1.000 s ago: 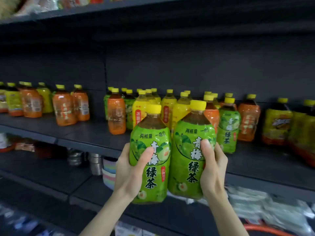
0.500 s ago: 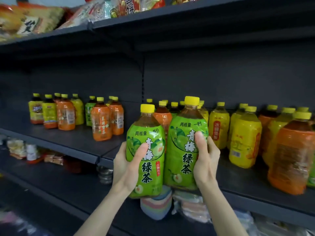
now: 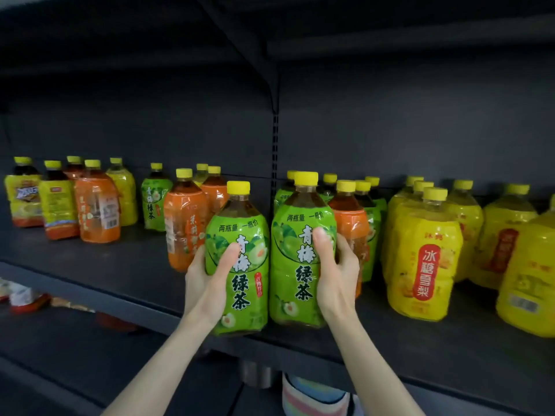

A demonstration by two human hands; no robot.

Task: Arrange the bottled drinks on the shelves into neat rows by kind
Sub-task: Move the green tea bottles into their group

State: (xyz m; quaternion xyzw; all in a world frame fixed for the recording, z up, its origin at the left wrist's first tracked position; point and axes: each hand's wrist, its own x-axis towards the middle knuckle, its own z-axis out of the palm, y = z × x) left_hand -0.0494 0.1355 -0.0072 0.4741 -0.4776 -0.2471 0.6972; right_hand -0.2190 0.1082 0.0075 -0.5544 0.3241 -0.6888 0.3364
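Two green-labelled plastic tea bottles, yellow caps: one (image 3: 237,265) gripped by left hand (image 3: 207,283), one (image 3: 300,256) by right hand (image 3: 336,271), at dark metal shelf (image 3: 120,274) front edge.

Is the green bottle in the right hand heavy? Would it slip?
Probably heavy: the green bottle looks full of tea nearly to its yellow cap. Its shiny wrap may be slippery, so the right hand curls round it. Being tall, it might tip if bumped.
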